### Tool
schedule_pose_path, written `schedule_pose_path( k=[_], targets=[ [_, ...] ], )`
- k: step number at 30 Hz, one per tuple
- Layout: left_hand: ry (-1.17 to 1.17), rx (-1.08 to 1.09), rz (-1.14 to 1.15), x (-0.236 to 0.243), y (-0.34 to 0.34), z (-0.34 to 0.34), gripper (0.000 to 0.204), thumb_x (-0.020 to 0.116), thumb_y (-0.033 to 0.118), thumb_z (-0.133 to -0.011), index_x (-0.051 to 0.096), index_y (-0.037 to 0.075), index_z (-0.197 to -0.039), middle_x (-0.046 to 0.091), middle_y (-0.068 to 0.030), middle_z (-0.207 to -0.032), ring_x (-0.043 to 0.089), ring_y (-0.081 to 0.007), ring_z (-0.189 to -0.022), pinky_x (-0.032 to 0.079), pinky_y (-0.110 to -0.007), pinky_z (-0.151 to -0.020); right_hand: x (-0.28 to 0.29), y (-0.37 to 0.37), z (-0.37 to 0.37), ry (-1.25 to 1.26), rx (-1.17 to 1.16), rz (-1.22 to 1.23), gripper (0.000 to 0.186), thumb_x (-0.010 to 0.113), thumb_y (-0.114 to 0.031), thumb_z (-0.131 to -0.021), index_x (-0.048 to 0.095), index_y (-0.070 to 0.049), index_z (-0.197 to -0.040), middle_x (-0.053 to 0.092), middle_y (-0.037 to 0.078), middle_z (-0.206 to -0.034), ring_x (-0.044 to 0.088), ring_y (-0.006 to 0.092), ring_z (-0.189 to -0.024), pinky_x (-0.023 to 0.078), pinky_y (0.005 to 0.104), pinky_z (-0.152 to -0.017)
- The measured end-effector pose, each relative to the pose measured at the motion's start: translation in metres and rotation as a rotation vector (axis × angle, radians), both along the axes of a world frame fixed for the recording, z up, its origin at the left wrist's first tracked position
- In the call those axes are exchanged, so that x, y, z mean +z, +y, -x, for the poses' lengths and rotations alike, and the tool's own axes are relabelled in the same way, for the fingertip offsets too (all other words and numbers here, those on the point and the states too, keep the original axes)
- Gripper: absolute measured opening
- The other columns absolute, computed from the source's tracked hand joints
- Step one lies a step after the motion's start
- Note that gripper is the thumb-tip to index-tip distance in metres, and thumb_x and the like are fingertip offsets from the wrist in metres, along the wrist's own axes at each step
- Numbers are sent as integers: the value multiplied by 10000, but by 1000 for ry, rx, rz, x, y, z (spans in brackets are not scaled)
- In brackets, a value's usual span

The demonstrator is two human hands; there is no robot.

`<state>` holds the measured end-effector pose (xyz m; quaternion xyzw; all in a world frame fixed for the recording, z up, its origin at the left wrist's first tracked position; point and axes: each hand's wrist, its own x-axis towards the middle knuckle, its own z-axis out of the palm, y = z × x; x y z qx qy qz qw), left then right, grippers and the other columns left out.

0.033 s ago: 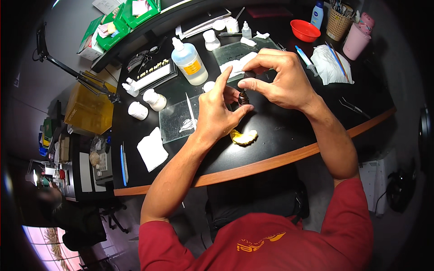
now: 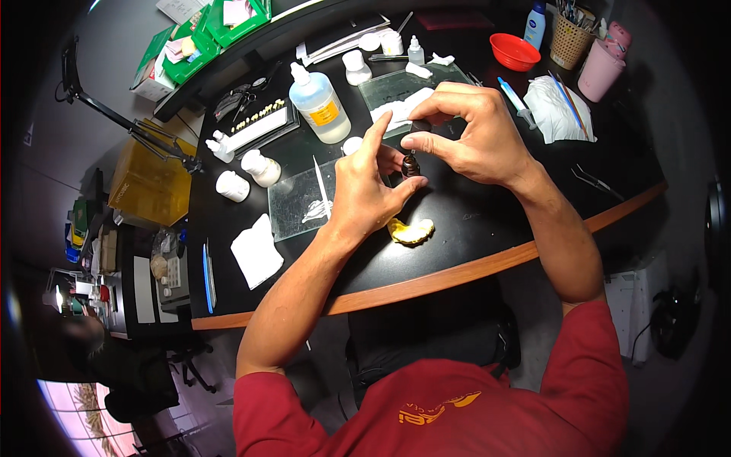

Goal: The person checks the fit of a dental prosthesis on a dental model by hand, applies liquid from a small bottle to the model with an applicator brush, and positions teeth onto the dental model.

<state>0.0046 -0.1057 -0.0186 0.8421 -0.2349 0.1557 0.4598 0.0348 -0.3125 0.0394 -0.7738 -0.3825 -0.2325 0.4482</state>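
Observation:
Upright over the desk, a small dark brown glass bottle (image 2: 411, 166) is gripped between the thumb and fingers of my left hand (image 2: 365, 186). Just above its neck, my right hand (image 2: 480, 141) pinches a black cap (image 2: 419, 128). A thin stem seems to run from the cap to the bottle's mouth. My fingers hide part of both. On the desk below the hands lies a yellow curved piece (image 2: 411, 231), like a dental arch. Left of my left hand, a glass slab (image 2: 291, 199) carries white smears and a slim white-handled tool (image 2: 319, 180).
A large squeeze bottle (image 2: 321, 107), white jars (image 2: 261, 169) and a shade guide (image 2: 263, 126) stand beyond my left hand. Folded white tissue (image 2: 257, 251) lies near the wooden edge. To the right are tweezers (image 2: 596, 181), a white cloth (image 2: 560, 110) and a red bowl (image 2: 514, 51).

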Motion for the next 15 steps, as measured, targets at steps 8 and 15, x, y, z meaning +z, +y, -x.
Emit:
schedule_pose_path(
  k=[8, 15],
  targets=[
    [43, 16, -8, 1, 0, 1, 1046, 999, 145, -678, 455, 67, -1569, 755, -99, -932, 750, -164, -843, 628, -309, -821, -7, 2, -2, 26, 31, 36, 240, 877, -137, -792, 783, 10, -957, 760, 137, -871, 747, 243, -784, 581, 336, -728],
    [34, -2, 4, -1, 1, 1, 1047, 996, 137, -686, 446, 67, -1574, 754, -86, -929, 747, -157, -846, 624, -305, -825, -5, -1, -2, -17, 30, 49, 224, 855, -98, -809, 790, 17, -991, 772, 149, -920, 755, 254, -816, 587, 334, -741]
  ],
)
